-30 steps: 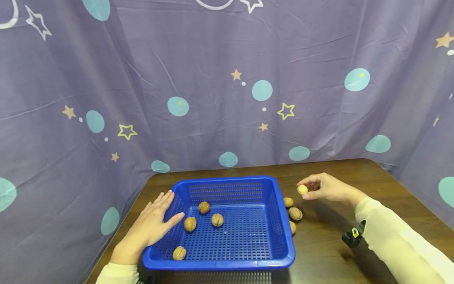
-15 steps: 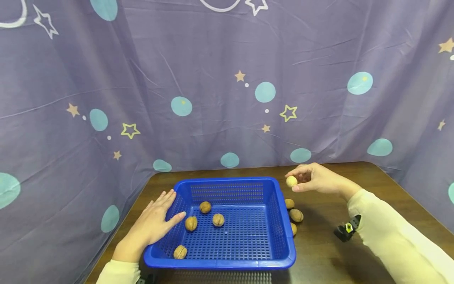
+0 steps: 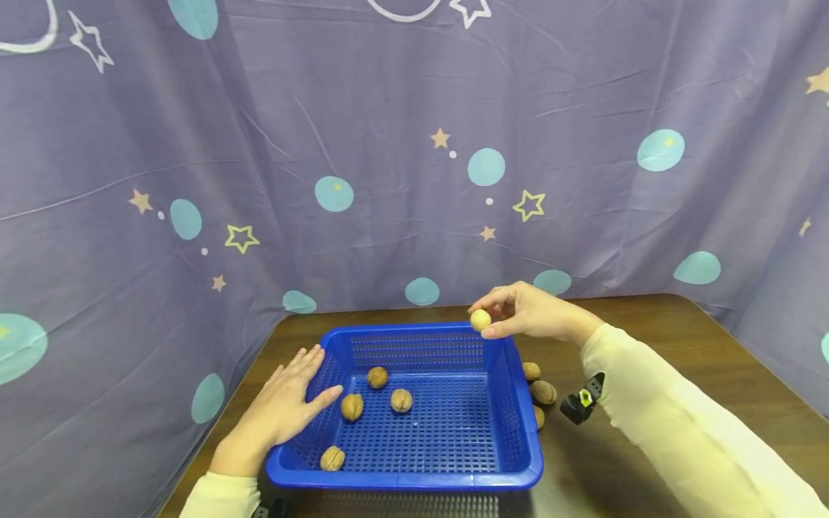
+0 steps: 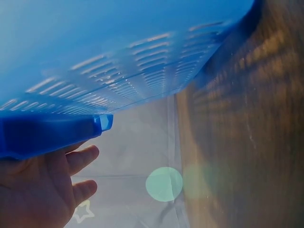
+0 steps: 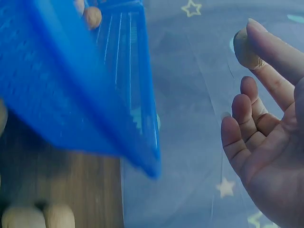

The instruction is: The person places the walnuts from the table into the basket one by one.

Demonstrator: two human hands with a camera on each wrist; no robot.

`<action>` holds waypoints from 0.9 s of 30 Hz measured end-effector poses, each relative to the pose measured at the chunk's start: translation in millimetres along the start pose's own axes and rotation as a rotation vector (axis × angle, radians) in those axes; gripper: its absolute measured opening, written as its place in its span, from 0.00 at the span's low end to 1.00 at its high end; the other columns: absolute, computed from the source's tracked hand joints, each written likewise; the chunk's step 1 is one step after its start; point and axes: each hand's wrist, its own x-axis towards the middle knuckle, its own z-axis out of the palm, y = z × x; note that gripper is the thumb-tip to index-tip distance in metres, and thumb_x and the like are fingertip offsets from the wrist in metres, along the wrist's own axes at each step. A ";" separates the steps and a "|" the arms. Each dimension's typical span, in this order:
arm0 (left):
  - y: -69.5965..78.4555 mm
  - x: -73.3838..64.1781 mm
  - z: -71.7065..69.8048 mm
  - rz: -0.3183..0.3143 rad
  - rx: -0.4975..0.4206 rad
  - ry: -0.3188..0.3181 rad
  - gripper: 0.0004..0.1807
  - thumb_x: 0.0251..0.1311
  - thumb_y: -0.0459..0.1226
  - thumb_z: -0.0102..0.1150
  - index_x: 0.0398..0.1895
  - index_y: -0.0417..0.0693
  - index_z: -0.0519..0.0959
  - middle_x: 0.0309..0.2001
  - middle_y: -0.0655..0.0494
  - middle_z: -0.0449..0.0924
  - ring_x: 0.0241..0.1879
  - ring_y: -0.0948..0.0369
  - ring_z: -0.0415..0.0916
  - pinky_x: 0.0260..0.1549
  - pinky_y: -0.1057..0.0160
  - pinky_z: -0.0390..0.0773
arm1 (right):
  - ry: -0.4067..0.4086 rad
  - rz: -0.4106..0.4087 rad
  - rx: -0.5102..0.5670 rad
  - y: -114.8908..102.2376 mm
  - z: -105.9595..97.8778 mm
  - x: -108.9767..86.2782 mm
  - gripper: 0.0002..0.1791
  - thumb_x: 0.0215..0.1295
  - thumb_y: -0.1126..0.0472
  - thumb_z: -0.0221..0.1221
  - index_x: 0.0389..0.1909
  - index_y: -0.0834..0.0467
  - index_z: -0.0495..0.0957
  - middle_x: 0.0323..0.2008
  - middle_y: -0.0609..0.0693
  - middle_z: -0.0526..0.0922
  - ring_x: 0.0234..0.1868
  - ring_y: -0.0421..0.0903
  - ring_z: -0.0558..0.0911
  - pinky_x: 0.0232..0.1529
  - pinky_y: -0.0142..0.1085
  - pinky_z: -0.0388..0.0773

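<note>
My right hand [image 3: 527, 311] pinches a pale walnut [image 3: 480, 319] between thumb and index finger, over the back right corner of the blue basket [image 3: 414, 480]. In the right wrist view the walnut [image 5: 247, 50] sits at the fingertips, while the other fingers are loosely bent. With fingers straight, my left hand [image 3: 278, 410] rests on the basket's left rim. Inside the basket lie several walnuts, among them one at the back [image 3: 378, 377] and one near the front left corner [image 3: 332, 458]. The left wrist view shows the left hand [image 4: 42, 190] under the rim.
To the right of the basket, a few more nuts lie on the brown wooden table [image 3: 622, 374], including a walnut [image 3: 542, 392]; the basket wall partly hides some. A purple patterned curtain [image 3: 388, 237] hangs behind the table.
My right hand has carried the pale walnut leftward and up, from above the table at the right to the basket's back right corner. The left hand stays on the rim.
</note>
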 end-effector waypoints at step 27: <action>0.7 2.0 4.9 0.004 0.015 0.012 0.47 0.63 0.65 0.44 0.72 0.39 0.59 0.73 0.45 0.54 0.73 0.44 0.46 0.66 0.36 0.48 | -0.201 0.082 -0.028 10.9 116.9 95.2 0.17 0.51 0.58 0.72 0.45 0.52 0.85 0.29 0.44 0.79 0.31 0.39 0.73 0.30 0.29 0.71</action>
